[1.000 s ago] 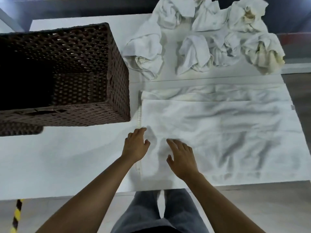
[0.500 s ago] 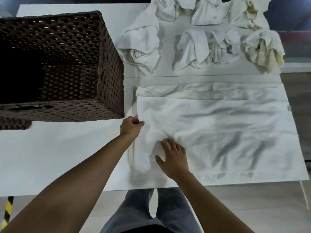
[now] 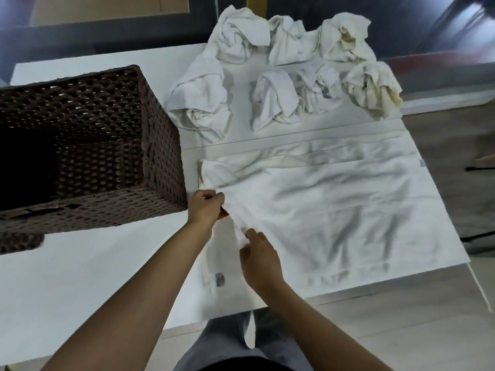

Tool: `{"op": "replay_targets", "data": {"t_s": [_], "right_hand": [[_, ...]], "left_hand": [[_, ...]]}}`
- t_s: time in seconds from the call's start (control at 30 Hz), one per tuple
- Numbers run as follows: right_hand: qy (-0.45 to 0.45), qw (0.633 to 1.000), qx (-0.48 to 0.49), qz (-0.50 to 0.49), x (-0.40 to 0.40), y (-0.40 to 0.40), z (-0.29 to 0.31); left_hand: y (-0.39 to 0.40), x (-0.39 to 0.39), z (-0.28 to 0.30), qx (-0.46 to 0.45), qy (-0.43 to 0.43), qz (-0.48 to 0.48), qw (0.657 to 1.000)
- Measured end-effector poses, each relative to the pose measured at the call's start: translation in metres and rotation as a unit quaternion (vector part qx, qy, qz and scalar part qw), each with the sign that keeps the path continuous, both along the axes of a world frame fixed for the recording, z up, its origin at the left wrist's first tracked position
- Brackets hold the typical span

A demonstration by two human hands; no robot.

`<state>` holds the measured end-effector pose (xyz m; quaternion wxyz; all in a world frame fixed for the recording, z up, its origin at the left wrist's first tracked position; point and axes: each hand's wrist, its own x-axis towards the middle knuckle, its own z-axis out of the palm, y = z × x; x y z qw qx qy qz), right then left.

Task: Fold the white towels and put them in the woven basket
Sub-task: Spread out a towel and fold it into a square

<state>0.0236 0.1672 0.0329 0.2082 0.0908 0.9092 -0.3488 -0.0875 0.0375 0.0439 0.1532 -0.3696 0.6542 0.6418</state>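
So a second ago both hands were just lying flat on the near left part of the spread towel. Now the left hand has closed up and pinches the towel's left edge, and that edge is lifted off the desk into a ridge. The right hand has curled too, its fingers gripping the cloth just beside the left one. The near left corner got pulled around, so a small grey tag shows there now. Fresh creases run out from both grips.
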Motion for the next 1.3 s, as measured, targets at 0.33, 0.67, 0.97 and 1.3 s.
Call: {"op": "replay_targets", "data": {"t_s": [0.33, 0.67, 0.97, 1.3], "right_hand": [[0.059, 0.982, -0.139, -0.112, 0.033, 0.077, 0.052], [0.078, 0.956, -0.118, -0.258, 0.034, 0.204, 0.053], [0.103, 0.919, -0.158, -0.347, 0.042, 0.371, 0.042], [0.077, 0.915, -0.145, -0.368, 0.039, 0.507, -0.009]], "left_hand": [[0.037, -0.048, -0.013, 0.145, -0.054, 0.101, 0.983], [0.117, -0.054, 0.022, -0.087, 0.142, -0.027, 0.986], [0.294, -0.05, 0.068, -0.117, 0.186, -0.105, 0.97], [0.464, -0.083, 0.048, -0.095, 0.177, -0.175, 0.964]]}}
